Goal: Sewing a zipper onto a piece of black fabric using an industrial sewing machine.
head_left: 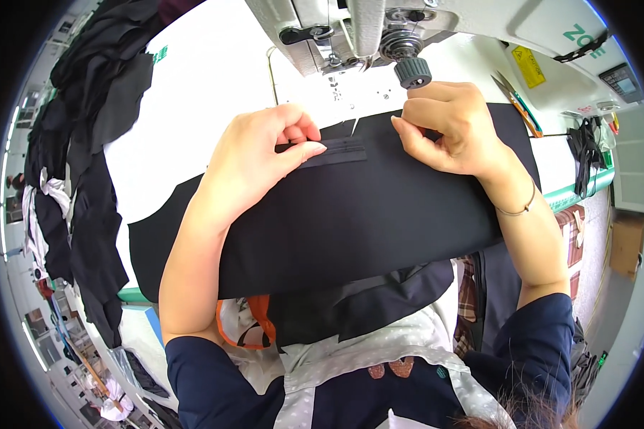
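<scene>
At the centre of the white table (161, 154), a broad piece of black cloth (358, 214) lies spread out, its near edge hanging toward 6 o'clock, over the lap. A small black strip (349, 151) with lines running along it lies on the cloth at 12 o'clock, and a short pale thread (355, 126) crosses its upper edge. The left hand (254, 150), between 10 and 11 o'clock, has its thumb and forefinger drawn close together at the strip's left end; I cannot tell whether they are clamped on it. At 2 o'clock the right hand (454, 129) rests above the cloth, its fingers curled inward and its thumb pointing at the strip but apart from it; whether anything is held inside cannot be seen. A thin bracelet (516, 211) circles that wrist. The sewing machine (286, 21) stands from 12 to 1 o'clock, its dark knob (413, 73) just above the right hand. Farther out at 2 o'clock lie orange-handled scissors (528, 116), and a bundle of black straps (587, 154) hangs just short of 3 o'clock. Dark garments (86, 129) are heaped at 10 o'clock.
</scene>
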Tool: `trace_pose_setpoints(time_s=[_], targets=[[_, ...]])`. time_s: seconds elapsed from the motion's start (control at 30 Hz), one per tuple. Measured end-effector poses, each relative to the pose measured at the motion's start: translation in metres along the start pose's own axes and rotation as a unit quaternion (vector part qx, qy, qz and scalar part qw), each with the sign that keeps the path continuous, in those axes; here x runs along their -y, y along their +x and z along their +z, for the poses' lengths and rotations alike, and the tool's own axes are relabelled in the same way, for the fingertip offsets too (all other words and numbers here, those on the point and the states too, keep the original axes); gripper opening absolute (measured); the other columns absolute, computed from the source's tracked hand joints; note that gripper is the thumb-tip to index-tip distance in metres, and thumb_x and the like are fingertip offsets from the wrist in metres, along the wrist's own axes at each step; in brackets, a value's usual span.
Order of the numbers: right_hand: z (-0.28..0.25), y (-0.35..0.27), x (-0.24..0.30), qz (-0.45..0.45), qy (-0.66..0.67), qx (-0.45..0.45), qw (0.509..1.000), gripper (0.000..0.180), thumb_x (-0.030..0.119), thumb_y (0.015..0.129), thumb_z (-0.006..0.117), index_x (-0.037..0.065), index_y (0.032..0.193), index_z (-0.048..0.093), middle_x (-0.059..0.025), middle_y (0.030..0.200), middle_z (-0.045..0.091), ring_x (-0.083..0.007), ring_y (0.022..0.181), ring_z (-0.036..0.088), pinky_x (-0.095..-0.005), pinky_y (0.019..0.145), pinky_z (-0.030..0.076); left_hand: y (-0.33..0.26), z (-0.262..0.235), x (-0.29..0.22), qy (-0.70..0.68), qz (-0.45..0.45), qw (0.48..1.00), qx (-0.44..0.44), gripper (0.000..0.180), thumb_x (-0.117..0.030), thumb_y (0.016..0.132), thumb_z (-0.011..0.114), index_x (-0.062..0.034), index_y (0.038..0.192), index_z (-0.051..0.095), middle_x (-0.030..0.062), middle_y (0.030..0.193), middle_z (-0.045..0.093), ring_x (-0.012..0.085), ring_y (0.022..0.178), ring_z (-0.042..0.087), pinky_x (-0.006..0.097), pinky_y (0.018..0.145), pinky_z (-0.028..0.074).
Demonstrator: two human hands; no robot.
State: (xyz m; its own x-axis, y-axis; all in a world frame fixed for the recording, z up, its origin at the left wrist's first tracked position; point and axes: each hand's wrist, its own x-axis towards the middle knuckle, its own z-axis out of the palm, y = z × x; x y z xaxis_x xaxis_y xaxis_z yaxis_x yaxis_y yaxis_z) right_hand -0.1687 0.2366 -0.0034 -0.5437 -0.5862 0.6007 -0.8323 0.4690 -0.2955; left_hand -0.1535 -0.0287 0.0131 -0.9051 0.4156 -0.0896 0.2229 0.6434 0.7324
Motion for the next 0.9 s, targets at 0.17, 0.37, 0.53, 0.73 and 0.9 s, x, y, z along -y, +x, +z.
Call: trace_pose_setpoints(time_s=[0.17,0.37,0.53,0.73,0.9], targets=[[0.001,0.0,-0.002,-0.008,0.018,0.0,1.0,0.018,0.012,0.079,0.071,0.009,0.066,0.058,-0.0042,0.06,0.05,-0.0242,0.054,0.055,-0.0353,0.048,0.041,0.0,0.006,-0.003,0.056,0.026,0.997,-0.043,0.009,-0.005,0.086,0.072,-0.0002,0.088,0.065,0.0001,0.074,0.062,0.0054,0.067,0.057,0.021,0.065,0.048],[0.005,0.0,-0.004,-0.021,0.048,0.004,0.999,0.007,0.013,0.079,0.073,0.009,0.077,0.068,-0.0019,0.073,0.062,-0.0228,0.066,0.062,-0.0343,0.056,0.048,0.005,0.004,-0.003,0.032,0.011,0.998,-0.054,0.009,-0.005,0.087,0.071,-0.0001,0.088,0.065,0.0001,0.075,0.063,0.0054,0.069,0.058,0.021,0.066,0.048],[0.01,0.001,-0.002,-0.085,0.041,0.039,0.995,0.016,0.015,0.079,0.072,0.008,0.093,0.075,0.0009,0.1,0.07,-0.0191,0.081,0.065,-0.0319,0.066,0.055,0.004,0.005,-0.001,0.042,0.025,0.997,-0.062,0.009,-0.006,0.087,0.071,0.0,0.088,0.065,-0.0002,0.074,0.063,0.0049,0.068,0.057,0.021,0.067,0.048],[0.011,0.001,0.001,-0.106,0.013,0.071,0.992,0.018,0.015,0.078,0.07,0.007,0.094,0.074,-0.0005,0.103,0.069,-0.0195,0.088,0.064,-0.032,0.067,0.054,-0.007,0.003,-0.011,0.228,0.104,0.965,-0.076,0.013,-0.007,0.083,0.071,-0.0027,0.093,0.065,0.0084,0.095,0.065,0.0197,0.084,0.065,0.031,0.075,0.052],[0.012,0.0,0.0,-0.084,0.026,0.076,0.993,0.018,0.015,0.078,0.07,0.007,0.094,0.073,-0.0013,0.1,0.065,-0.0217,0.088,0.064,-0.0339,0.068,0.054,-0.056,0.031,-0.047,0.314,0.176,0.933,0.0,0.075,-0.025,0.076,0.078,0.0039,0.138,0.049,0.0187,0.146,0.044,0.0359,0.135,0.043,0.048,0.109,0.039]])
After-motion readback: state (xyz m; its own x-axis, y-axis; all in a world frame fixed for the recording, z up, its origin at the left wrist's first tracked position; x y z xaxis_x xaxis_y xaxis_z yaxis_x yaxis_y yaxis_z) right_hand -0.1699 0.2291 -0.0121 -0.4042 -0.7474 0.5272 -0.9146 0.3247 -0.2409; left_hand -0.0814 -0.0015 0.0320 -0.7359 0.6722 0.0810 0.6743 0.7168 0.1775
